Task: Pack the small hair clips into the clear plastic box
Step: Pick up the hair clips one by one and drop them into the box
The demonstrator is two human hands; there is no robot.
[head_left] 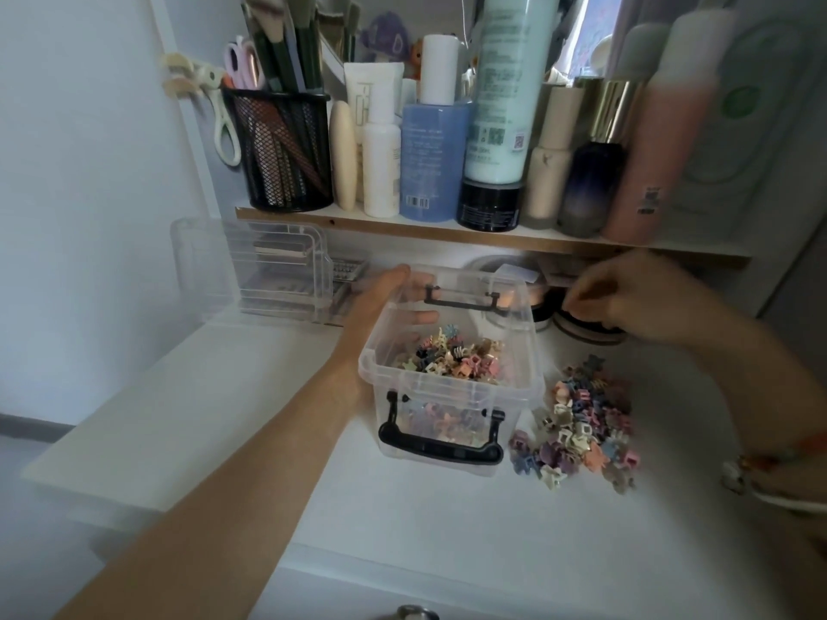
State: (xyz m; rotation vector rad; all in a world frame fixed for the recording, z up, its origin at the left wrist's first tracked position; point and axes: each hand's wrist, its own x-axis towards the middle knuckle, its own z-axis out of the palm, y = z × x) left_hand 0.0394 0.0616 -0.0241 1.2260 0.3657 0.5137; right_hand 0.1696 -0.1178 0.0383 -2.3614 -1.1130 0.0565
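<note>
Soft, cool daylight fills our view, fairly bright and even. The white table (pixel 402 530) reflects it without glare, while a dim band of shadow sits under the shelf (pixel 402 228). A gold cap (pixel 620 109) glints. Our right hand (pixel 626 297) smears with motion blur, as does the pink bottle (pixel 662 140) near the right edge. Wide-angle distortion bows the shelf, and the frame's edges look soft.

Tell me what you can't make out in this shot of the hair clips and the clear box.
1. Head view, motion blur: whether the right hand holds anything.
2. Head view, seen only through the clear plastic box: exactly where the fingers of the left hand sit.
3. Head view, half hidden by the shelf and box: the jars behind.
4. Head view, blurred: the blue bottle label text.
</note>
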